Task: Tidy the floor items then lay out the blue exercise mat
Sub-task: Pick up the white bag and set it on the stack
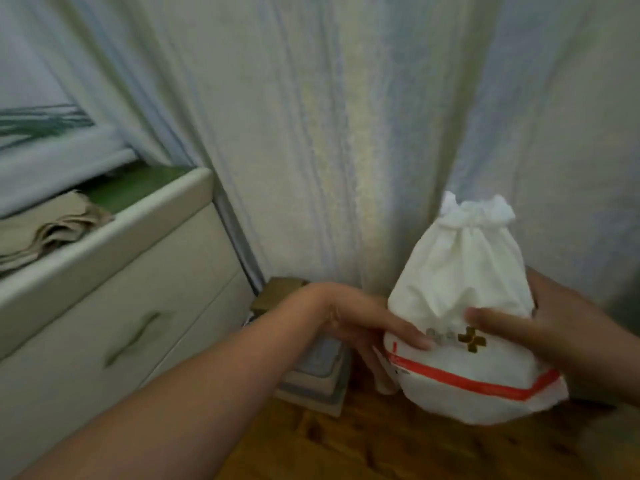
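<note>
Holding: you have a white drawstring bag (pixel 464 306) between both hands, low in front of the curtain (pixel 346 133).
Bag look: soft white cloth, gathered shut at the top into a ruffled neck; a red band runs round its lower part and a small dark-gold cross mark sits on the front beside some grey print too blurred to read.
Bag place: it sits at or just above the wooden floor (pixel 346 452), close to the foot of the curtain; you cannot tell whether its base touches the boards.
Left hand: your left hand (pixel 360 330) presses the bag's left side, fingers spread and lying flat against the cloth, some reaching under toward its base.
Right hand: your right hand (pixel 540 330) cups the bag's right side, with fingers laid across the front near the cross mark.
Grip: both hands are open-fingered and pressed onto the bag from opposite sides, so it is clamped between them rather than pinched.
Left edge: a white chest of drawers (pixel 121 306) stands to your left, its front corner near your left forearm; folded beige cloth (pixel 45 233) lies on its top.
Corner: a stack of flat pale items (pixel 318 375) with a brown box (pixel 280 292) behind it fills the floor between the chest and the bag, just beside your left hand.
Open room: bare floorboards show in front of the bag, toward you.
</note>
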A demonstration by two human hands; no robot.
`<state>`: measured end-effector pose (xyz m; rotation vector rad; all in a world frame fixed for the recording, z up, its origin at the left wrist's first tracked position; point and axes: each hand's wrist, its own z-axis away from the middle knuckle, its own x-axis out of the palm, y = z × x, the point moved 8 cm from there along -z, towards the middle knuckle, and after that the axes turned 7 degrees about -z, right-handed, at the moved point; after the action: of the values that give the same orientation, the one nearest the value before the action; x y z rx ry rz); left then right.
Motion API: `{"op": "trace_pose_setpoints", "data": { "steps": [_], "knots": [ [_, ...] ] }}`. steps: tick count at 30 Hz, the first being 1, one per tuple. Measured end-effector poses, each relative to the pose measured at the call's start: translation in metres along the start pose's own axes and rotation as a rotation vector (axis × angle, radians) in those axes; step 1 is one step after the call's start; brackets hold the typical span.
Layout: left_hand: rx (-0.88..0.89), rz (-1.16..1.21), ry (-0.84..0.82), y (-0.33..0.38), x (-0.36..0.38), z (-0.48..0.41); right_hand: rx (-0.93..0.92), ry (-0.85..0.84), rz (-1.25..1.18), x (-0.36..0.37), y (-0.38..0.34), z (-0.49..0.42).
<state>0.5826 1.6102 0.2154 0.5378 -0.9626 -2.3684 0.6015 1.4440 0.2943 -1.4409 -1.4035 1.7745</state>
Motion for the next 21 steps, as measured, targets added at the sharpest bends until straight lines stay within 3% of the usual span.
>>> {"op": "trace_pose_setpoints", "data": {
  "steps": [3,7,12,18,21],
  "knots": [
    [0.100,-0.057,0.127,0.003,-0.037,0.061,-0.158,-0.050,0.029,0.024,-0.056,-0.021],
    [0.362,0.088,0.316,-0.005,-0.077,0.124,-0.216,-0.103,-0.099,0.068,-0.089,-0.066],
    [0.314,0.057,0.955,-0.057,-0.148,0.179,-0.318,-0.091,-0.069,0.132,-0.122,-0.116],
    [0.257,0.142,1.616,-0.119,-0.163,0.195,-0.134,0.001,-0.001,0.211,-0.094,-0.168],
    [0.290,0.293,1.797,-0.141,-0.155,0.187,0.016,-0.001,-0.007,0.241,-0.085,-0.179]
  ]
}}
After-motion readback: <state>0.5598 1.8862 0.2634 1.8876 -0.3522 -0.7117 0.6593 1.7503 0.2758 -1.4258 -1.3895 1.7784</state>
